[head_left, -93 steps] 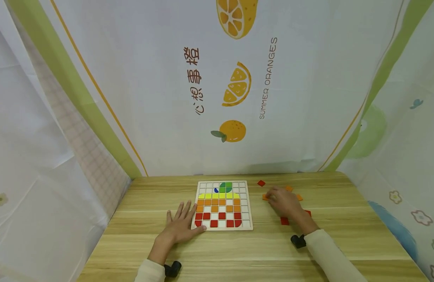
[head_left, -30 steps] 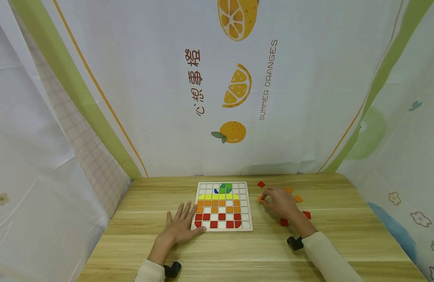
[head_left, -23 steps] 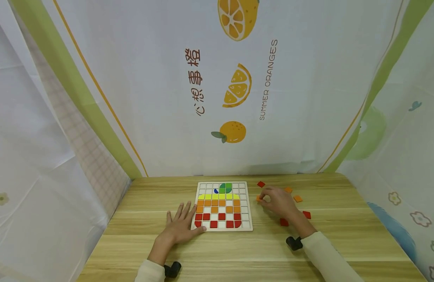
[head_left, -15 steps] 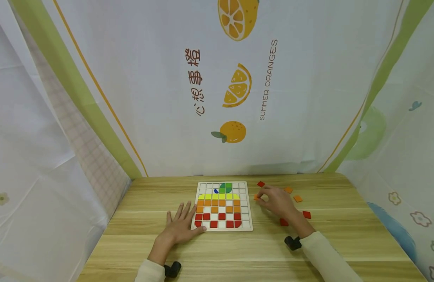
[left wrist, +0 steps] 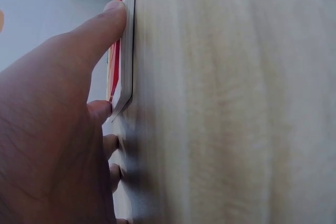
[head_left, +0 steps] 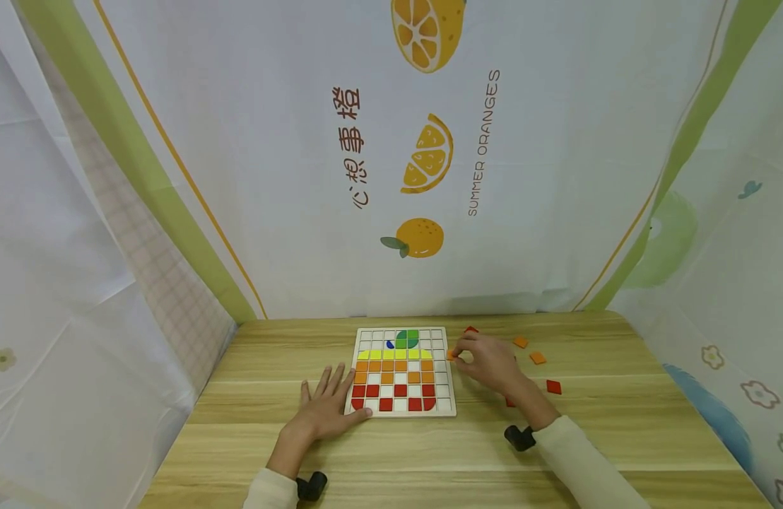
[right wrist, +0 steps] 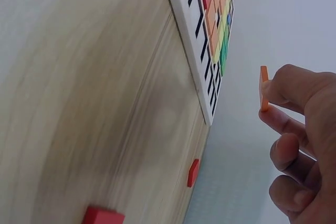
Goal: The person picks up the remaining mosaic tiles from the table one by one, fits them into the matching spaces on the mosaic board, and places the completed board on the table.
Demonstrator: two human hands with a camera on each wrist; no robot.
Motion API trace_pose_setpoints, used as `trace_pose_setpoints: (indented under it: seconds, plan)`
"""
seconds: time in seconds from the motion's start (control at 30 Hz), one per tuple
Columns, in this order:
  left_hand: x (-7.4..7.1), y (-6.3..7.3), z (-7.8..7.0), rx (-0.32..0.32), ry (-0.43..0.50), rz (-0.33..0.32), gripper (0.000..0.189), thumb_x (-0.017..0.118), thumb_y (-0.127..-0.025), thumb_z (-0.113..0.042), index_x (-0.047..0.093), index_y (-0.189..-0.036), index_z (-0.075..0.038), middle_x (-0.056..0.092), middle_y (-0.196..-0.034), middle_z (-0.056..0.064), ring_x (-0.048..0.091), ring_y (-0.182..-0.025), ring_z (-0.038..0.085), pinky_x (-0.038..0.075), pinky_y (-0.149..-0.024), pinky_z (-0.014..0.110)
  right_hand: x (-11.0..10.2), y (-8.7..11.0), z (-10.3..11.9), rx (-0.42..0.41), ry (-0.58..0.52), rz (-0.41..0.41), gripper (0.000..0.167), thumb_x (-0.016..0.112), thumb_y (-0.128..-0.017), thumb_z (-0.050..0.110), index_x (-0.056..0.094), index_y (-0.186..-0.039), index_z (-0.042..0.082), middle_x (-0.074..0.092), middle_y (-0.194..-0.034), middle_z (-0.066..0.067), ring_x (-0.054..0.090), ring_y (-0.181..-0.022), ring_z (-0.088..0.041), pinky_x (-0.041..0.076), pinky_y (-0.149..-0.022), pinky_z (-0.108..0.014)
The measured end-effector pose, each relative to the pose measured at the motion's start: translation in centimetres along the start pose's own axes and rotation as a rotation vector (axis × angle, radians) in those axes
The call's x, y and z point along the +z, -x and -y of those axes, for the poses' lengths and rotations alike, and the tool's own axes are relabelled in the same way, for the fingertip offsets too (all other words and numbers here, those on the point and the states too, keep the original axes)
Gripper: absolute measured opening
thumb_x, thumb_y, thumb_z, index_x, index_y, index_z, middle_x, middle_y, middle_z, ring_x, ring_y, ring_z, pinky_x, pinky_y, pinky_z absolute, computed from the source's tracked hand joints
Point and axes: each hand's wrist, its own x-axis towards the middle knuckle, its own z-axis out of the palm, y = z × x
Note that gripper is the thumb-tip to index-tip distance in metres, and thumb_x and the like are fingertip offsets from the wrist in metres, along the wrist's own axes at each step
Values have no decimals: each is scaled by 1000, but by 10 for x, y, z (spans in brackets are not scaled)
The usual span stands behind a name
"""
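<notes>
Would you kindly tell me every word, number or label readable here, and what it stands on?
"心想事橙": on the white cloth behind the table.
"SUMMER ORANGES": on the same cloth, further right.
I see no lettering on the board or loose tiles.

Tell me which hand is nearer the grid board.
Left. The left hand touches the grid board at its near left corner; the right hand, pinching an orange tile, is beside the right edge, apart from it.
</notes>
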Motion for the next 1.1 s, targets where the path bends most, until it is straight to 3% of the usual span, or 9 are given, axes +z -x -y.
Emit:
trace_pose_setpoints:
  seconds: [0.3, 0.53, 0.8, 1.1]
  plan:
    - [0, -1, 1, -3, -3, 10, 101, 58, -97, -75, 25, -171, -17, 14, -180, 12, 7, -167, 42, -1, -124, 81, 5, -9, 13, -4, -4, 6, 11, 90, -85, 18, 81, -90, 23, 77, -108, 2, 61, -69, -10, 43, -55, -18]
    - [0, -2, 0, -3, 0, 8, 101, 57, -96, -76, 25, -171, -17, 14, -180, 12, 7, -167, 42, -1, -124, 81, 6, -19, 23, -55, -17, 17, 6, 87, -87, 19, 83, -91, 22, 77, -105, 5, 55, -64, -6, 38, -51, -16]
    - [-2, -1, -1, 2, -4, 11, 100, 57, -97, -75, 24, -172, -17, 14, -180, 13, 7, -167, 42, -1, -124, 81, 16, -28, 34, -81, -57, 48, 7, 89, -87, 20, 83, -91, 20, 76, -102, 5, 71, -80, -16, 50, -62, -18]
    - [-1, 0, -1, 2, -9, 1, 100, 58, -97, -75, 25, -171, -16, 15, -180, 13, 8, -167, 42, 0, -124, 81, 26, -36, 41, -73, 7, 93, 7, 88, -89, 27, 84, -92, 22, 76, -104, 6, 67, -74, -9, 41, -55, -17]
